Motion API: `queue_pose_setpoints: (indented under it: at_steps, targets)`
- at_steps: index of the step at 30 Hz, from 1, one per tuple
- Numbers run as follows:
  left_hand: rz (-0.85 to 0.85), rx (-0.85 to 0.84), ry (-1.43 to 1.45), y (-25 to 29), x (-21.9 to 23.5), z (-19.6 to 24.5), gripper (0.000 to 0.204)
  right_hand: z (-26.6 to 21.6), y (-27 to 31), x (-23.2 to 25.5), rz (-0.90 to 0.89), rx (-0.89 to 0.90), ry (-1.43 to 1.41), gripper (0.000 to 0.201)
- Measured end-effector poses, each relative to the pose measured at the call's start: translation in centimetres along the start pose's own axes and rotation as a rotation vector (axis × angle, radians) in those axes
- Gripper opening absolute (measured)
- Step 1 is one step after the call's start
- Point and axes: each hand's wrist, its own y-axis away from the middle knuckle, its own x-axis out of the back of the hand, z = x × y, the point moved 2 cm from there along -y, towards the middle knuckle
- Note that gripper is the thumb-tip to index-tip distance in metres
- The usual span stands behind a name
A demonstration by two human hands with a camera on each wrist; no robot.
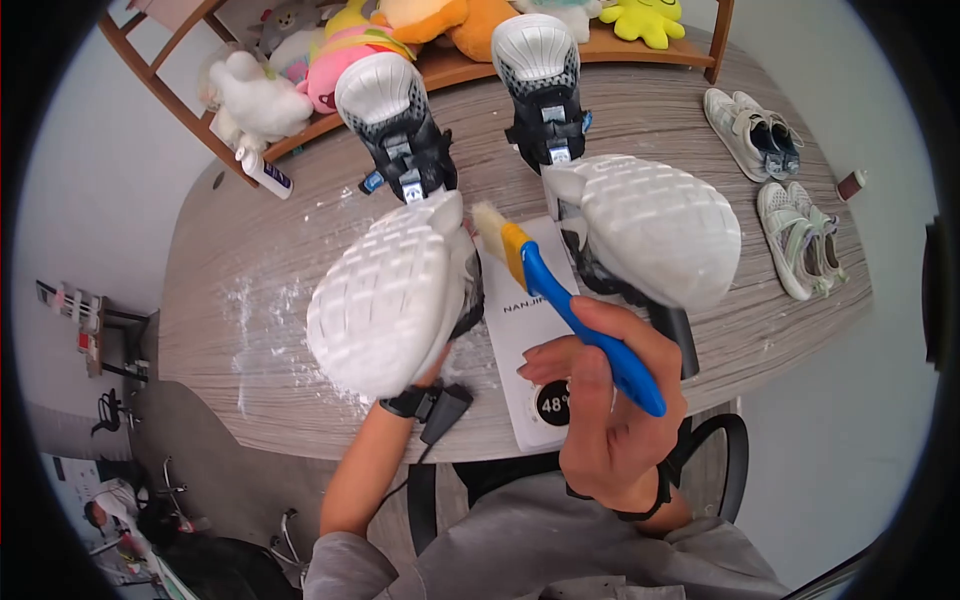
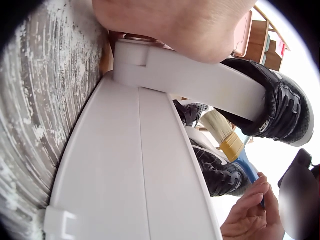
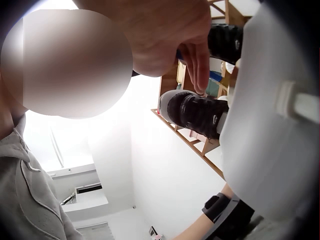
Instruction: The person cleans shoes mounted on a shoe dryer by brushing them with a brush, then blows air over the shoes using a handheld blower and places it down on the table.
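In the head view my right hand [image 1: 630,400] grips the blue handle of a paintbrush [image 1: 540,275] with a yellow band and pale bristles. Those bristles sit between two black sneakers, the left sneaker [image 1: 385,290] and the right sneaker [image 1: 650,225], whose white soles face up. Beneath them stands a white shoe dryer [image 1: 505,345] with a display reading 48. My left hand is hidden behind the left sneaker there. In the left wrist view, the left hand [image 2: 175,25] lies against the dryer's white arm [image 2: 200,82], its fingers out of sight; I cannot tell its grip.
Two more black shoes [image 1: 400,130] with pale toes point up behind. White powder [image 1: 255,310] marks the table's left side. Two pairs of small shoes [image 1: 800,240] stand at right, near a small dark bottle [image 1: 852,185]. A white bottle [image 1: 265,175] lies by the plush-toy shelf [image 1: 450,75].
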Motion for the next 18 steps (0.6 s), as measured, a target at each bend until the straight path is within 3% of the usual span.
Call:
queue_pose_setpoints:
  at_steps: [2,4,11,14,16,18]
  targets:
    - [-0.027,-0.034,-0.136,1.0,0.3,-1.4,0.042,0.5,-0.4,0.1,-0.005,-0.027,-0.061,0.030]
    - [-0.056,-0.049,-0.211,1.1,0.4,-2.4,0.042,0.8,-0.6,0.1,-0.120,0.012,0.026,0.027]
    - [-0.061,-0.042,-0.035,0.9,-0.9,-1.3,0.041,0.5,-0.8,1.2,-0.163,-0.019,-0.085,0.027]
    - [-0.041,-0.050,0.050,-1.5,-1.1,-0.8,0.041,-0.9,-0.6,1.8,-0.188,0.057,-0.083,0.025]
    - [-0.026,-0.051,0.108,-2.1,-1.1,-0.5,0.040,-1.9,0.1,2.2,-0.117,-0.087,-0.285,0.029]
    - [-0.010,-0.049,0.166,-1.9,-0.7,-0.4,0.040,-2.9,0.7,2.5,-0.113,-0.105,-0.299,0.027]
